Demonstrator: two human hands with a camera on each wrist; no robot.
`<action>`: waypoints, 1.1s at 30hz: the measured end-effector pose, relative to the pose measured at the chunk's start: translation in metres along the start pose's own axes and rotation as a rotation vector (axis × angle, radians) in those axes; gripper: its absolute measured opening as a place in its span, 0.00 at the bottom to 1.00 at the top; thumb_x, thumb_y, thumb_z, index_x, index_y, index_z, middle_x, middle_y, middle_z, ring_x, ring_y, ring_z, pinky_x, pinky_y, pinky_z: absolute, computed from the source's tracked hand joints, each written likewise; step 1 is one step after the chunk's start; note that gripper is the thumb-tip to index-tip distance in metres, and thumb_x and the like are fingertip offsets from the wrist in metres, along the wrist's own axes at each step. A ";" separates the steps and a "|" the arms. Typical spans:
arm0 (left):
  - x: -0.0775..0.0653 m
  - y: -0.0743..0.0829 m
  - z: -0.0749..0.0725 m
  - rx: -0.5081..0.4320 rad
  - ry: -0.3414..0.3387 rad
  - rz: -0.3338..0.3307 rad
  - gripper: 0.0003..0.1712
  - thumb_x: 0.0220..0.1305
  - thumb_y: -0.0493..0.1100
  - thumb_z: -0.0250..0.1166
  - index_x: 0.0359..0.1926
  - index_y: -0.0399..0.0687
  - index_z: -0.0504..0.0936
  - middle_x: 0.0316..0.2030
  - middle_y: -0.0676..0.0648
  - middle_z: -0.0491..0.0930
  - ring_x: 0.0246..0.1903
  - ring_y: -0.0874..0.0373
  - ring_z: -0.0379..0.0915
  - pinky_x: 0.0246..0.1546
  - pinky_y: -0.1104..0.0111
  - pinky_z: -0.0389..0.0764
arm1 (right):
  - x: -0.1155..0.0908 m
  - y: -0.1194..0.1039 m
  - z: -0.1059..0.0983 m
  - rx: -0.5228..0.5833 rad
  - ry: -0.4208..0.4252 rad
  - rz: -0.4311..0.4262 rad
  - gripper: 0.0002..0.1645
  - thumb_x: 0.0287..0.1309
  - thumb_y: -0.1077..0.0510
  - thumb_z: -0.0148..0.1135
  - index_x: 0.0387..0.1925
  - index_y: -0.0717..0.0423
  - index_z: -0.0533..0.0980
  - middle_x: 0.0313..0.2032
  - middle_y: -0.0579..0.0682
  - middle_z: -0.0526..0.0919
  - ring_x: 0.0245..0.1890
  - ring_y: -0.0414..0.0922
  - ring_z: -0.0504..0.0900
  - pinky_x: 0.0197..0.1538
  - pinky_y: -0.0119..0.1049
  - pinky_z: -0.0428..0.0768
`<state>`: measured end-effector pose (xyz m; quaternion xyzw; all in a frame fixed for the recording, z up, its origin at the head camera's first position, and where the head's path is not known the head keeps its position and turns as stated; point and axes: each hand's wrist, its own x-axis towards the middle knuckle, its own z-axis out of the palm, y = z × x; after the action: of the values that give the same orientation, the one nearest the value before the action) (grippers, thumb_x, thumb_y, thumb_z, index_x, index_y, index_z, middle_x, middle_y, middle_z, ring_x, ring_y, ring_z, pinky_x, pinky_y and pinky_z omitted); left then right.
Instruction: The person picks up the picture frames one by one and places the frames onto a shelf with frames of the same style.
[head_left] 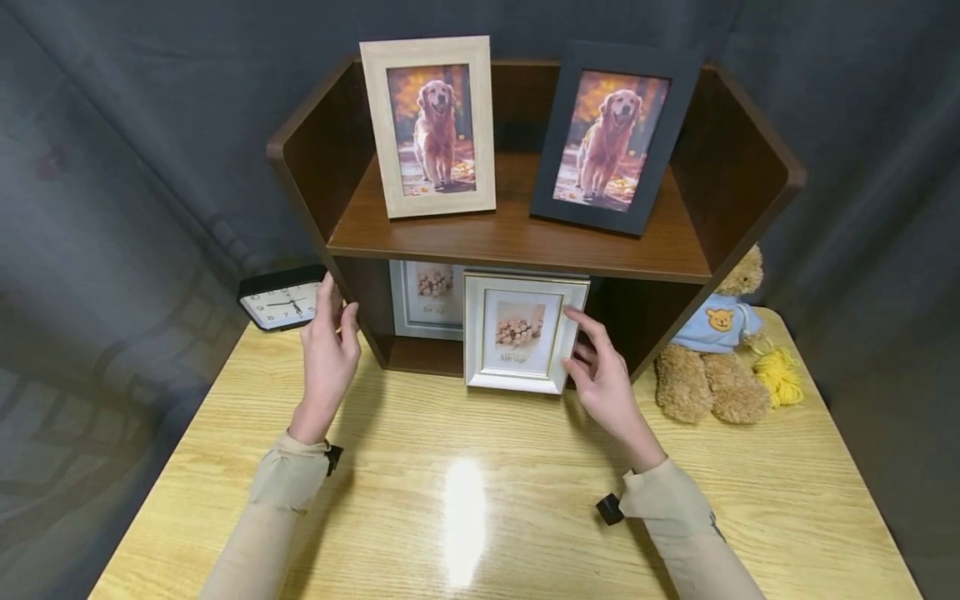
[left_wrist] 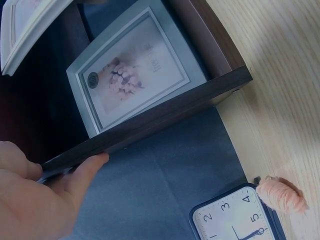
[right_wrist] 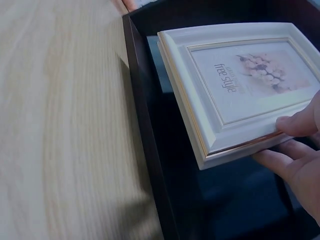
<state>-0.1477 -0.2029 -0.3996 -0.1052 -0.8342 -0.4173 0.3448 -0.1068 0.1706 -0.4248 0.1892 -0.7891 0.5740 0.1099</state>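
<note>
My right hand (head_left: 603, 387) pinches the right edge of a white picture frame (head_left: 474, 333) with gold trim, thumb on its front and fingers behind. This frame is upright at the front of the lower compartment of a dark brown wooden shelf (head_left: 525, 242). With my left hand (head_left: 330, 358) I grip the front edge of the shelf's left side panel (left_wrist: 165, 112), thumb and fingers on opposite faces. A grey-blue picture frame (left_wrist: 80, 75) stands inside the lower compartment at the left, partly hidden by the white one in the head view.
A cream picture frame (head_left: 378, 125) and a black picture frame (head_left: 551, 158) stand on the upper level. Left of the shelf is a square clock (head_left: 277, 310), beside pink yarn (left_wrist: 282, 195). At right sit a teddy bear (head_left: 708, 333) and yellow yarn (head_left: 780, 375) on the wooden table (head_left: 390, 517).
</note>
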 end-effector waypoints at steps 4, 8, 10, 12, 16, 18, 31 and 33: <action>0.000 0.000 0.000 -0.004 -0.001 -0.002 0.31 0.79 0.27 0.58 0.78 0.35 0.66 0.68 0.29 0.75 0.60 0.34 0.79 0.44 0.43 0.83 | 0.002 0.005 -0.007 -0.025 0.042 -0.011 0.48 0.67 0.85 0.53 0.81 0.53 0.62 0.81 0.57 0.59 0.68 0.67 0.74 0.47 0.25 0.81; 0.000 0.000 0.000 -0.007 -0.003 -0.002 0.31 0.79 0.27 0.58 0.79 0.36 0.66 0.68 0.30 0.74 0.60 0.35 0.79 0.44 0.44 0.84 | 0.005 0.011 -0.014 -0.063 0.081 -0.029 0.47 0.66 0.86 0.52 0.80 0.55 0.62 0.82 0.57 0.57 0.68 0.70 0.73 0.37 0.27 0.76; 0.001 0.001 0.001 -0.012 -0.006 -0.006 0.32 0.79 0.26 0.58 0.79 0.36 0.65 0.69 0.31 0.74 0.61 0.36 0.78 0.46 0.44 0.84 | 0.007 0.012 -0.017 -0.073 0.092 -0.026 0.46 0.67 0.85 0.52 0.80 0.55 0.62 0.82 0.58 0.56 0.69 0.71 0.71 0.34 0.29 0.73; 0.000 0.001 0.001 -0.011 -0.006 -0.006 0.32 0.79 0.26 0.58 0.79 0.37 0.65 0.69 0.31 0.74 0.61 0.36 0.78 0.46 0.44 0.83 | 0.008 0.014 -0.020 -0.078 0.099 -0.017 0.45 0.68 0.85 0.51 0.80 0.55 0.62 0.82 0.58 0.55 0.69 0.72 0.70 0.34 0.27 0.72; 0.000 0.001 0.000 -0.017 -0.010 -0.013 0.32 0.78 0.25 0.57 0.79 0.38 0.65 0.69 0.32 0.74 0.63 0.37 0.77 0.50 0.42 0.82 | 0.012 0.014 -0.024 -0.110 0.108 0.014 0.45 0.69 0.84 0.51 0.81 0.52 0.62 0.83 0.56 0.55 0.71 0.70 0.70 0.40 0.27 0.74; 0.000 0.001 0.000 -0.017 -0.010 -0.012 0.32 0.78 0.25 0.57 0.79 0.38 0.65 0.69 0.32 0.75 0.62 0.37 0.78 0.49 0.43 0.82 | 0.014 0.015 -0.025 -0.132 0.115 0.031 0.45 0.69 0.83 0.51 0.81 0.51 0.62 0.82 0.55 0.56 0.71 0.68 0.70 0.46 0.31 0.77; -0.001 0.002 0.000 -0.022 -0.016 -0.027 0.32 0.78 0.25 0.57 0.79 0.37 0.65 0.66 0.31 0.78 0.60 0.37 0.80 0.49 0.43 0.83 | 0.031 0.021 -0.029 -0.156 0.162 0.103 0.43 0.73 0.81 0.48 0.81 0.49 0.62 0.82 0.56 0.55 0.80 0.61 0.57 0.71 0.66 0.66; -0.001 0.002 0.000 -0.024 -0.018 -0.027 0.32 0.78 0.25 0.57 0.79 0.37 0.65 0.66 0.31 0.78 0.60 0.37 0.80 0.49 0.43 0.83 | 0.032 0.023 -0.029 -0.150 0.164 0.115 0.42 0.73 0.80 0.47 0.81 0.49 0.61 0.83 0.56 0.53 0.79 0.62 0.57 0.71 0.66 0.67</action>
<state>-0.1462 -0.2013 -0.3989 -0.1016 -0.8335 -0.4309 0.3306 -0.1468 0.1985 -0.4225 0.0872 -0.8276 0.5324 0.1548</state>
